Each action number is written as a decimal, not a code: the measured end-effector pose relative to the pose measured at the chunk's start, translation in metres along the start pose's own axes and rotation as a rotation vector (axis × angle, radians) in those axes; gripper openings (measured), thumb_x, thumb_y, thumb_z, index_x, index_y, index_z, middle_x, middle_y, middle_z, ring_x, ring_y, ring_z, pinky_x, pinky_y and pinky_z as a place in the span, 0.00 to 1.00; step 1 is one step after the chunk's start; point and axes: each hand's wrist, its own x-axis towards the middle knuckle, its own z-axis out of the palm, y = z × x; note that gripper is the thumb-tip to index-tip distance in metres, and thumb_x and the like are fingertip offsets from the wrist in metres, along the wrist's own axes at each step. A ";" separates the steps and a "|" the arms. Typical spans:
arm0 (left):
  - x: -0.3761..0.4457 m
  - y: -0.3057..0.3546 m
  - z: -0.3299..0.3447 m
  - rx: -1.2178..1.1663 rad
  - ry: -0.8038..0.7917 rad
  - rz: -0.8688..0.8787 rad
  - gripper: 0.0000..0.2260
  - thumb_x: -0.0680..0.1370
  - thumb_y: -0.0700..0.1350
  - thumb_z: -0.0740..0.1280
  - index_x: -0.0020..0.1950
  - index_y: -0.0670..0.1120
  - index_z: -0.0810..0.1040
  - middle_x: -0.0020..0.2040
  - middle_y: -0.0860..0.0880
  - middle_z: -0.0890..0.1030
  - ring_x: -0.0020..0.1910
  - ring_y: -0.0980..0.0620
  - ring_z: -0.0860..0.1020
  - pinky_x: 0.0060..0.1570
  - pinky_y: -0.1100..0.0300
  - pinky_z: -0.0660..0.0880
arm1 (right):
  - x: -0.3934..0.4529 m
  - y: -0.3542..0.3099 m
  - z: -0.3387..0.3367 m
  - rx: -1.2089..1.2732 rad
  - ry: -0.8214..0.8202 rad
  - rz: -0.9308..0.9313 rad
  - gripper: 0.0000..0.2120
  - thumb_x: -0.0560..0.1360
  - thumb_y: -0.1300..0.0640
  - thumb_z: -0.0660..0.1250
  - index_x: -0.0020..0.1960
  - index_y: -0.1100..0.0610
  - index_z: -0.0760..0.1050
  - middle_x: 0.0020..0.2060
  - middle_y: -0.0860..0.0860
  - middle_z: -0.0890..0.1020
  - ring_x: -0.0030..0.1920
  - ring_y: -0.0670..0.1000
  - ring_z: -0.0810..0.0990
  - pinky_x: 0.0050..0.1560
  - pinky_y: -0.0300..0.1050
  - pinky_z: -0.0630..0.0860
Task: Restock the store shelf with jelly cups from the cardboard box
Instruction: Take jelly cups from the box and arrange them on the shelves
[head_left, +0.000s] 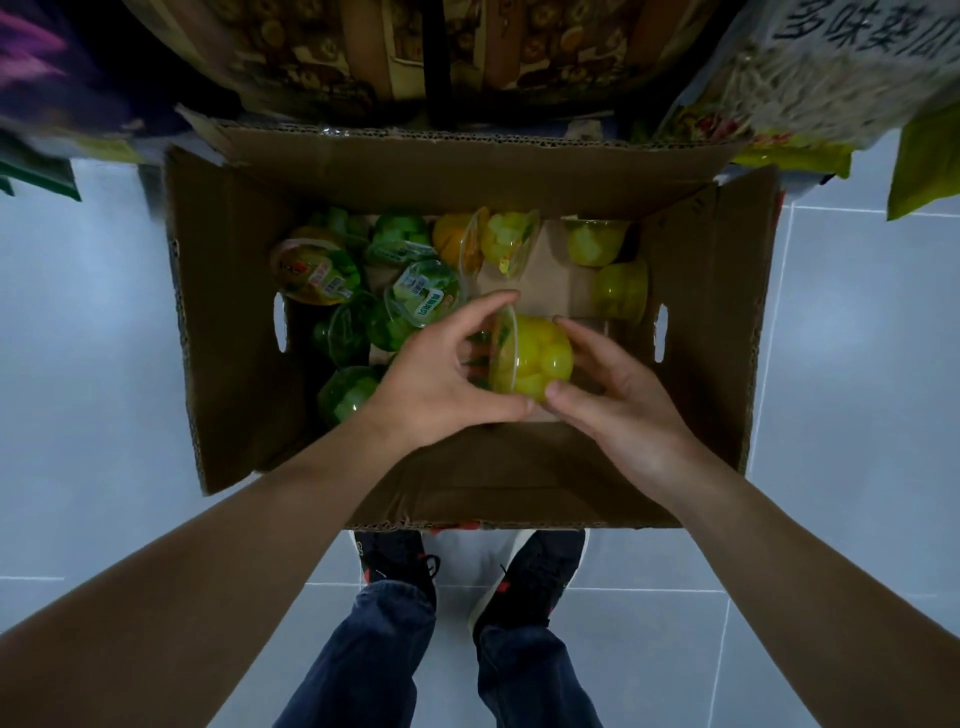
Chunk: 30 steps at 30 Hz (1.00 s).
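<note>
Both hands' curled fingers (571, 332) grip one yellow jelly cup (537, 361).

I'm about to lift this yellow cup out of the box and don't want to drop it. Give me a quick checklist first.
1. Left hand grips the yellow cup at its rim: ok.
2. Right hand on the cup's rounded side: ok.
3. Cup upright: not ok, it lies on its side.
4. Lid sealed: cannot tell.
5. Way up out of the box open, flaps folded back: ok.
6. Free space on the shelf: cannot tell.
</note>
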 end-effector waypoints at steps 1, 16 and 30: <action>0.002 -0.005 0.000 0.033 0.049 0.007 0.42 0.65 0.40 0.81 0.76 0.55 0.67 0.63 0.62 0.74 0.57 0.70 0.76 0.54 0.71 0.75 | 0.006 0.000 -0.001 -0.119 0.042 -0.004 0.31 0.74 0.62 0.73 0.73 0.48 0.68 0.66 0.47 0.75 0.60 0.38 0.78 0.55 0.39 0.79; 0.037 -0.095 -0.029 0.079 0.305 -0.075 0.44 0.64 0.50 0.82 0.76 0.61 0.65 0.71 0.56 0.72 0.63 0.55 0.75 0.54 0.63 0.74 | 0.155 0.062 -0.073 -1.968 0.552 -0.306 0.20 0.72 0.56 0.68 0.64 0.53 0.76 0.59 0.56 0.74 0.62 0.60 0.71 0.71 0.58 0.62; -0.006 -0.064 -0.034 -0.034 0.344 -0.089 0.41 0.66 0.47 0.81 0.75 0.59 0.66 0.68 0.55 0.73 0.61 0.57 0.76 0.53 0.66 0.74 | 0.093 0.022 -0.051 -1.536 0.459 -0.318 0.28 0.69 0.54 0.76 0.68 0.53 0.74 0.65 0.57 0.73 0.60 0.64 0.73 0.63 0.62 0.69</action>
